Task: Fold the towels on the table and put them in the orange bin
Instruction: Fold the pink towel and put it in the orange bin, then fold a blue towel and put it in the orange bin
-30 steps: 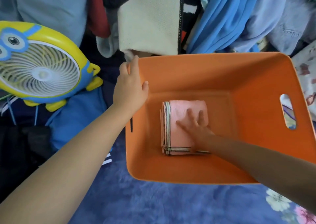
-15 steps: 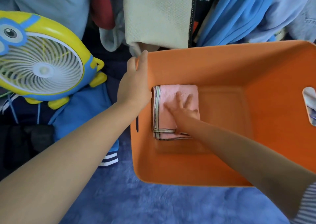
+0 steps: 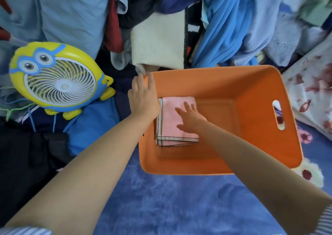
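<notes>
Both bare forearms reach forward from the lower corners, striped sleeve cuffs at the elbows. The left grip lies palm down, fingers together and bent over an orange rim. Just right of it and lower, the right grip is flat, fingers straight and spread, thumb out to the left, pressing on pink cloth.

A yellow and blue cartoon fan is seen left, clothes are heaped behind, over a blue blanket.
</notes>
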The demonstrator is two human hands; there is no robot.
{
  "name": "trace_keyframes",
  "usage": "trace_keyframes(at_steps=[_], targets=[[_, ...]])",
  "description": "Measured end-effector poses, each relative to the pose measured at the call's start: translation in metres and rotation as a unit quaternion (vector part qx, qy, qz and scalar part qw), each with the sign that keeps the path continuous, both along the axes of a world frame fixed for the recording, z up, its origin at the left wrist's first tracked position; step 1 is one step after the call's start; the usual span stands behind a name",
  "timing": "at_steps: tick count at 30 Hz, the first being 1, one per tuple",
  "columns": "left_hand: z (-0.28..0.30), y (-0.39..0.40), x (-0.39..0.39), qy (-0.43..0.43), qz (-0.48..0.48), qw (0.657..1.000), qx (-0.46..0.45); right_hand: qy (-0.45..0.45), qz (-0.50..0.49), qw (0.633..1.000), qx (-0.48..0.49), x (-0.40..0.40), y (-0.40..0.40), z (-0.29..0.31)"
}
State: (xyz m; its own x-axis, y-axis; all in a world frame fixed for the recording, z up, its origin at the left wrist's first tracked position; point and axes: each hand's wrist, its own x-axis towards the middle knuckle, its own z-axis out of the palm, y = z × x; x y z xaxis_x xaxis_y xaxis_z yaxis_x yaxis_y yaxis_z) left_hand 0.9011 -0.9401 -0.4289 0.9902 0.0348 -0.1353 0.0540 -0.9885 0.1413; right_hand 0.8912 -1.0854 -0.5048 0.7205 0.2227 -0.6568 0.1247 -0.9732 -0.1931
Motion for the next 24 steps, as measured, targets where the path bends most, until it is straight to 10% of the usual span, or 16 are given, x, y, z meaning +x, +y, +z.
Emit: trace_keyframes(at_steps=[12,24], targets=[[0.16,-0.087,-0.139,0.033,-0.146,0.983,0.106,-0.253,-0.062,0.962,0.081,-0.126,-0.09,0.222],[0.219,-0.174,-0.34,-0.019,-0.349,0.925,0.149,-0.343,-0.22,0.913,-0.006,-0.408,-0.167,0.307]])
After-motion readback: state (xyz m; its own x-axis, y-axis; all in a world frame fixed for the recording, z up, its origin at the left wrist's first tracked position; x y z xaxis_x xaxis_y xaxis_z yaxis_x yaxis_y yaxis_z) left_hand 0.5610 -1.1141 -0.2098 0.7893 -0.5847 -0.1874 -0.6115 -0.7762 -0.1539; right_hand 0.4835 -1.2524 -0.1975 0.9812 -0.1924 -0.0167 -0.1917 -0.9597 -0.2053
